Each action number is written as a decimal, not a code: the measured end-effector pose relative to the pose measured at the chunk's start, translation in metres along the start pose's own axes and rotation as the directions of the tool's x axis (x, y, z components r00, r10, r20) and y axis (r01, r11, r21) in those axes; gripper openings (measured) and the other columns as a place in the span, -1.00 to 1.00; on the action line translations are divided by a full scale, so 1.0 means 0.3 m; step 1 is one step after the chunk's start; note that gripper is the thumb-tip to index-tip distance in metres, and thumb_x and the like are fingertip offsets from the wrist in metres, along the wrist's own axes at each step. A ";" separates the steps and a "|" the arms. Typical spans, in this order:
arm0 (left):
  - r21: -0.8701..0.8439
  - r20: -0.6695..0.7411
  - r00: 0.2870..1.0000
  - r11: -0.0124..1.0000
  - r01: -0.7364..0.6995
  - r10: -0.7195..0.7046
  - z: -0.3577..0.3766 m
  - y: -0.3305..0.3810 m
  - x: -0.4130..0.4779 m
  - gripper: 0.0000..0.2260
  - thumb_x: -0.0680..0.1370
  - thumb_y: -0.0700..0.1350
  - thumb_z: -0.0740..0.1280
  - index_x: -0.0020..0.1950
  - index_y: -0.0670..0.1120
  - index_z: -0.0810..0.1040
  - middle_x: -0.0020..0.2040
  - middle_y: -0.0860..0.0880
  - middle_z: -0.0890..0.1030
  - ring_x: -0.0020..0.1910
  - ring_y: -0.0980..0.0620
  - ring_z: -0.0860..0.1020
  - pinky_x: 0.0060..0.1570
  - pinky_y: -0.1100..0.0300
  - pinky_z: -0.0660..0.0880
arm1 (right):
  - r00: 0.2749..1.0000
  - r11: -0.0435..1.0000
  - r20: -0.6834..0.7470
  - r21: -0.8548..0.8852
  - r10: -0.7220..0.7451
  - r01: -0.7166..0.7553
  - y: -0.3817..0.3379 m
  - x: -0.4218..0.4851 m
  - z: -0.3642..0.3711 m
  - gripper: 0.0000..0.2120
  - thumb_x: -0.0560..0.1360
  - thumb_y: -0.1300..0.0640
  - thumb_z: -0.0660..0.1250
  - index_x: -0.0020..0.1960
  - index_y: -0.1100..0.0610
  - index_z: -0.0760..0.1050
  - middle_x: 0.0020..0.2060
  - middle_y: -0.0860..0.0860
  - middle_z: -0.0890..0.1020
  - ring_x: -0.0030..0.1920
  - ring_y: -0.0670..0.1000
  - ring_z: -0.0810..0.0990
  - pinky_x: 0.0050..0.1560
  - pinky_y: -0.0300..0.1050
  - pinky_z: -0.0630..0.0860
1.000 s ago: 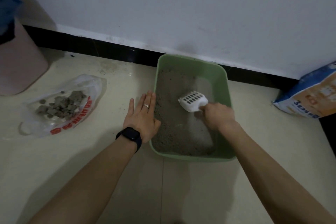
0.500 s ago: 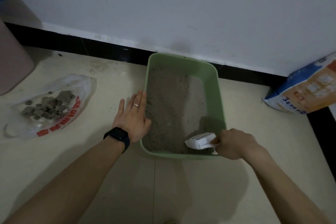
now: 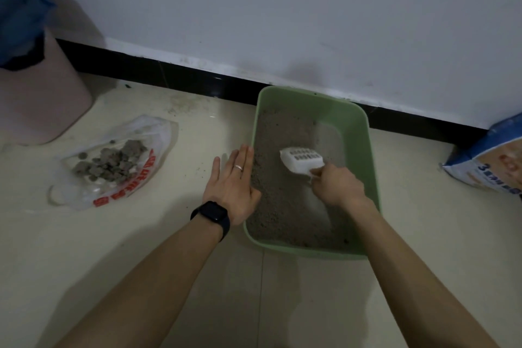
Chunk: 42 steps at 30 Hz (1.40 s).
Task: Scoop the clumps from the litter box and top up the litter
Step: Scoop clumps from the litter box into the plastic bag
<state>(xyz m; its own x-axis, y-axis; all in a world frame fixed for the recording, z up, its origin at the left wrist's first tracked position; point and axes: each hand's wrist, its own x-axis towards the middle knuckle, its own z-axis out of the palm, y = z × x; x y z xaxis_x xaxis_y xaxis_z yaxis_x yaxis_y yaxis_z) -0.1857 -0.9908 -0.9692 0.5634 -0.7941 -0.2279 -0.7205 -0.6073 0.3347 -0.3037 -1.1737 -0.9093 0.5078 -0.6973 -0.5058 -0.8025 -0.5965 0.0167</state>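
The right hand (image 3: 336, 188) is closed around the handle of one white slotted scoop (image 3: 300, 162), fingers curled so that the handle is almost entirely covered. The scoop head projects up and to the left of the knuckles, above the middle of the grey litter (image 3: 271, 203); contact with the litter cannot be determined. The litter lies in one green litter box (image 3: 370, 167) set on the floor against the wall. The left hand (image 3: 231, 188) holds nothing: fingers straight and together, palm down at the box's left rim, thumb over the edge. It carries one ring (image 3: 238, 167) and one dark watch (image 3: 211, 219). Well left of the box lies one clear plastic bag (image 3: 158, 133) holding a pile of clumps (image 3: 113, 164), too many to count. One pink bin (image 3: 36, 104) stands far left, one litter sack (image 3: 491, 167) far right.
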 end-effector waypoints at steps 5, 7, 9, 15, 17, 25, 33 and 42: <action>0.010 0.019 1.000 1.000 -0.011 0.011 0.000 0.005 0.002 -0.29 0.59 0.04 0.02 0.55 -0.07 -0.40 0.59 0.00 -0.29 0.57 0.03 -0.21 0.52 -0.11 -0.24 | 0.991 0.985 0.132 -0.169 -0.016 0.039 0.101 -0.182 0.007 -0.61 0.52 -0.14 0.22 0.24 0.04 0.50 0.06 0.08 0.64 0.03 0.14 0.62 0.03 0.00 0.57; 0.010 0.025 1.000 1.000 -0.015 0.015 -0.004 0.004 0.002 -0.28 0.59 0.05 0.02 0.55 -0.07 -0.40 0.59 0.00 -0.29 0.57 0.03 -0.22 0.52 -0.11 -0.23 | 0.996 0.988 0.087 -0.153 0.011 0.003 0.119 -0.199 -0.015 -0.62 0.51 -0.12 0.22 0.28 -0.02 0.49 0.09 0.07 0.63 0.06 0.14 0.61 0.02 -0.03 0.54; 0.011 0.025 1.000 1.000 -0.018 0.018 -0.011 0.004 0.001 -0.28 0.59 0.05 0.02 0.55 -0.07 -0.40 0.59 0.00 -0.29 0.57 0.03 -0.21 0.52 -0.11 -0.22 | 1.000 0.997 0.001 -0.072 -0.001 0.001 0.103 -0.166 -0.027 -0.65 0.52 -0.06 0.21 0.28 -0.07 0.51 0.06 0.07 0.64 0.01 0.14 0.62 -0.03 -0.04 0.54; 0.043 0.038 0.999 0.999 -0.005 0.003 -0.013 0.006 -0.008 -0.28 0.60 0.04 0.02 0.49 -0.07 -0.49 0.58 0.00 -0.33 0.57 0.02 -0.22 0.52 -0.11 -0.24 | 0.992 0.994 -0.113 0.086 -0.061 0.071 -0.065 0.077 -0.055 -0.61 0.56 0.02 0.15 0.37 -0.06 0.44 0.16 0.15 0.60 0.09 0.21 0.60 0.08 0.03 0.53; 0.045 0.047 0.999 0.999 0.002 -0.004 -0.011 0.004 -0.011 -0.28 0.60 0.05 0.02 0.49 -0.07 -0.49 0.58 0.00 -0.33 0.57 0.02 -0.23 0.52 -0.12 -0.24 | 0.981 0.987 -0.108 0.011 -0.160 0.162 -0.127 0.104 -0.035 -0.58 0.58 0.06 0.13 0.43 -0.05 0.39 0.24 0.18 0.54 0.17 0.22 0.56 0.12 0.05 0.50; 0.107 0.069 0.998 0.994 -0.004 -0.004 -0.015 0.006 -0.008 -0.33 0.61 0.05 -0.04 0.54 -0.10 -0.42 0.57 -0.02 -0.34 0.57 -0.01 -0.25 0.50 -0.16 -0.23 | 0.965 0.987 -0.209 -0.010 -0.156 0.158 -0.029 -0.087 0.078 -0.60 0.59 0.01 0.14 0.42 -0.18 0.33 0.18 0.05 0.56 0.02 0.14 0.60 -0.03 0.02 0.57; 0.134 0.112 0.992 0.989 -0.067 0.053 -0.050 -0.015 -0.011 -0.34 0.63 0.07 -0.04 0.56 -0.10 -0.37 0.59 -0.04 -0.28 0.57 -0.03 -0.21 0.51 -0.17 -0.19 | 0.948 0.980 -0.312 0.159 -0.067 0.122 0.095 -0.178 0.078 -0.66 0.61 -0.04 0.14 0.35 -0.13 0.47 0.09 0.10 0.64 0.00 0.19 0.62 -0.09 -0.03 0.52; 0.191 -0.005 1.000 0.982 -0.005 0.006 -0.214 -0.336 0.017 -0.41 0.65 0.09 0.02 0.61 0.02 -0.17 0.60 -0.01 -0.26 0.57 -0.06 -0.23 0.52 -0.11 -0.20 | 0.890 0.565 -0.429 0.701 -0.153 0.435 -0.312 -0.152 -0.113 -0.85 0.64 0.06 0.17 0.16 0.09 0.39 -0.05 -0.09 0.68 -0.45 -0.10 0.57 -0.46 -0.29 0.46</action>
<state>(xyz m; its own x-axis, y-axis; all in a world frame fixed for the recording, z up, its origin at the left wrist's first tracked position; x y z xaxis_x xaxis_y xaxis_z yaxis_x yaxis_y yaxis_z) -0.0843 -0.9320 -0.9454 0.5611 -0.7977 -0.2211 -0.7874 -0.5967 0.1549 -0.2412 -1.0995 -0.8585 0.7089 -0.7004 -0.0829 -0.4524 -0.3614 -0.8153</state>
